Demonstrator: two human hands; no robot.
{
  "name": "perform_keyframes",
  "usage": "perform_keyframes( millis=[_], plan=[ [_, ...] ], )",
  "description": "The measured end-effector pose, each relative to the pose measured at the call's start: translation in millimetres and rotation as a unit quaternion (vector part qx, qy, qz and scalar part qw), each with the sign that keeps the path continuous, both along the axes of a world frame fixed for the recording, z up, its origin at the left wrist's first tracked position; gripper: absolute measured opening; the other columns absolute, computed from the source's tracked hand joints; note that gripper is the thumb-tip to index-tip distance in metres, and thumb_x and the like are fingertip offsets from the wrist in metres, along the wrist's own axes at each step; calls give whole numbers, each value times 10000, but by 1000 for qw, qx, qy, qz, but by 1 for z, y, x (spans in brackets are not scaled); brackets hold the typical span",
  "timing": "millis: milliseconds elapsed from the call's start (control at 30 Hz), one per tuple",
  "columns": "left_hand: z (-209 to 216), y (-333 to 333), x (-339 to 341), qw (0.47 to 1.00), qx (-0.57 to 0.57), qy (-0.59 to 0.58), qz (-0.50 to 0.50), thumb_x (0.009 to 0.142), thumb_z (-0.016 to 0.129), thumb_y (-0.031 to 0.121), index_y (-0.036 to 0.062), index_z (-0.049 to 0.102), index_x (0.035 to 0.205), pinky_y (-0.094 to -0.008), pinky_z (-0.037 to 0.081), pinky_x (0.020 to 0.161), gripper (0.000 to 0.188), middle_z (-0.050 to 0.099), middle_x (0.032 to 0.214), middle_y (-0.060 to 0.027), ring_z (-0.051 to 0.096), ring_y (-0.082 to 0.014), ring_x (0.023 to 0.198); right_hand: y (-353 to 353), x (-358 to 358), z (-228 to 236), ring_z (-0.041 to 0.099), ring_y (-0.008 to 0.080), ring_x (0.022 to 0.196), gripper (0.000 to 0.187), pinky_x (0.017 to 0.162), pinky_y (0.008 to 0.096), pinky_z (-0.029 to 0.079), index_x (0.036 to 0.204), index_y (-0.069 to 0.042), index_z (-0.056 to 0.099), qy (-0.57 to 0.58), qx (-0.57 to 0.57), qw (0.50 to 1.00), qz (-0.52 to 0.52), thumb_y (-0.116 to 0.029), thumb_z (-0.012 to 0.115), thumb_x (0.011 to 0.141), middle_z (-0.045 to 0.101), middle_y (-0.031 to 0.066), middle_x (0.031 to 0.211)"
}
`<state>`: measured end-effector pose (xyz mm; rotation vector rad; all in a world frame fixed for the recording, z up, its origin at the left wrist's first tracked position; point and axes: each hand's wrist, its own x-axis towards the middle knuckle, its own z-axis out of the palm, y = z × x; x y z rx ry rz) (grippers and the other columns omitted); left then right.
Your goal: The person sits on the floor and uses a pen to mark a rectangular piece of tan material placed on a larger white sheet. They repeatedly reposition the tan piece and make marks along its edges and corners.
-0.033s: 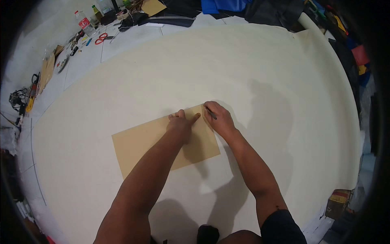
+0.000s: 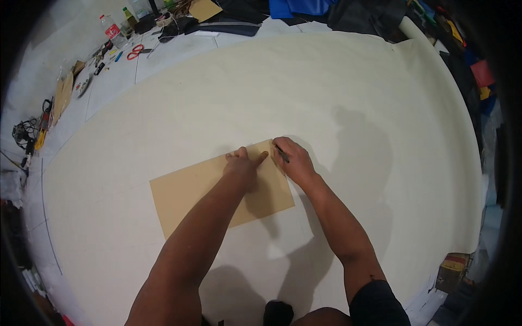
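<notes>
a wide cream sheet [image 2: 244, 92] covers most of the view, its right side curling up in a long roll. on it lies a flat tan rectangle [image 2: 179, 190], set at a slant with its right end higher, well inside the sheet's edges; the left forearm crosses over it and hides part of its lower edge. dark material [image 2: 370, 22] lies in a heap past the sheet's far edge. the right hand [image 2: 296, 160] is at the rectangle's upper right corner, fingers closed around a pen. the left hand [image 2: 241, 165] rests on the rectangle near its upper edge, thumb and fingers spread, grasping nothing. a clear bottle [image 2: 112, 31] with a red label is at upper left, and red-handled scissors [image 2: 143, 50] lie near it. the dark pen [image 2: 283, 154] slants in the right hand; whether its tip touches the sheet, i cannot tell.
</notes>
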<state>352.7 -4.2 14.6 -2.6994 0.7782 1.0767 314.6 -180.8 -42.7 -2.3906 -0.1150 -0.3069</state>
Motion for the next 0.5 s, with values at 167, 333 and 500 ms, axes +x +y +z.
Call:
perform_keyframes(
  millis=[167, 333, 500],
  plan=[
    [8, -7, -3, 1000, -14, -26, 6, 731, 771, 697, 269, 164, 1649, -608, 211, 1222, 1181, 355, 1516, -351, 277, -531, 1472, -8, -13, 12, 668, 352, 887, 129, 734, 446, 552, 1050, -75, 608, -3, -49, 998, 29, -126, 650, 940, 673, 107, 1008],
    [-12, -5, -9, 998, -9, -69, -2, 717, 748, 748, 221, 148, 1652, -630, 203, 1209, 1230, 362, 1514, -388, 271, -538, 1474, -12, -45, 21, 667, 332, 930, 176, 782, 443, 559, 1087, -84, 611, 55, -64, 995, 54, -165, 646, 936, 659, 106, 1033],
    [-6, -11, -11, 996, 6, -88, -15, 716, 729, 768, 213, 149, 1651, -649, 205, 1198, 1232, 415, 1487, -366, 289, -515, 1467, -13, -22, 10, 656, 326, 952, 179, 802, 441, 551, 1095, -77, 608, 21, -64, 997, 41, -142, 641, 932, 658, 109, 1027]
  ],
)
